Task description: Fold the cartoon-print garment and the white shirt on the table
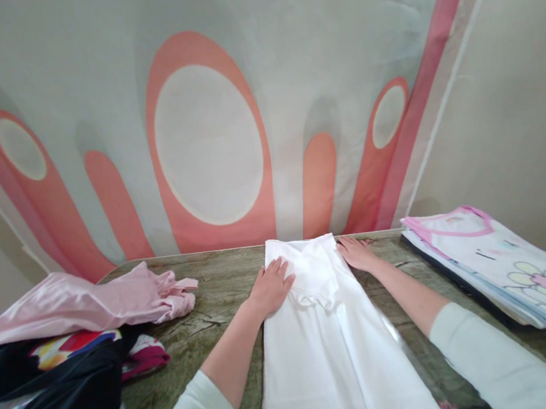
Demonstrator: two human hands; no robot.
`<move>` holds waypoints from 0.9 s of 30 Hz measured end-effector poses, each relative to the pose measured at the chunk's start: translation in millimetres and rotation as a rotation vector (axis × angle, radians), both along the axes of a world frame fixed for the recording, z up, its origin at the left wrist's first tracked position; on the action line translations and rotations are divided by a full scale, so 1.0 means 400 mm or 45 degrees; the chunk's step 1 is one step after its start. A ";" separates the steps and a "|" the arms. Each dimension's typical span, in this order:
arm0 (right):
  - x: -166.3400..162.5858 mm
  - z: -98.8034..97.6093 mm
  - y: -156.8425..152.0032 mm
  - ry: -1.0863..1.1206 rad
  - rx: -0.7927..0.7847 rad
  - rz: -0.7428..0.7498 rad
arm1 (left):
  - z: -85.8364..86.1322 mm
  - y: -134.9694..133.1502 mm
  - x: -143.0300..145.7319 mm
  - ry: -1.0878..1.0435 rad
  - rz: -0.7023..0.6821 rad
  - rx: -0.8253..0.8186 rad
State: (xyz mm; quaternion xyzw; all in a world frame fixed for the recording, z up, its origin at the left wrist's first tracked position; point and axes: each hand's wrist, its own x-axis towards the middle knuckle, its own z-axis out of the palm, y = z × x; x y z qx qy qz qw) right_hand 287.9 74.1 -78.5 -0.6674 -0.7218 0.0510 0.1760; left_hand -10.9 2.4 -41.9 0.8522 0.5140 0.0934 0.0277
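A white garment [317, 365] lies lengthwise across the wood-patterned table, its narrow end at the far edge and its wide part running toward me. Near that far end, a smaller piece of it is folded over on top, with a gathered edge. My left hand [272, 287] rests flat on the garment's left side, fingers stretched out. On the opposite side, my right hand [356, 252] lies with fingers extended at the garment's right edge, partly over the tabletop. Neither hand grips the cloth.
At the left is a loose heap of clothes, with a pink garment [100, 299] over a black one [63, 403]. A neat stack of folded shirts [519, 267] stands at the right. Behind the table [221, 270] hangs a grey backdrop [283, 44] with orange shapes.
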 end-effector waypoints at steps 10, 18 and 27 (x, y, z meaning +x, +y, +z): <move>0.017 0.042 0.082 0.168 0.180 0.058 | 0.039 -0.016 0.042 -0.287 0.280 0.079; -0.014 0.052 0.156 0.329 0.106 0.240 | 0.024 -0.023 0.053 -0.301 0.296 0.008; 0.001 0.054 0.195 0.335 0.013 0.444 | 0.027 -0.022 0.059 -0.445 0.305 -0.089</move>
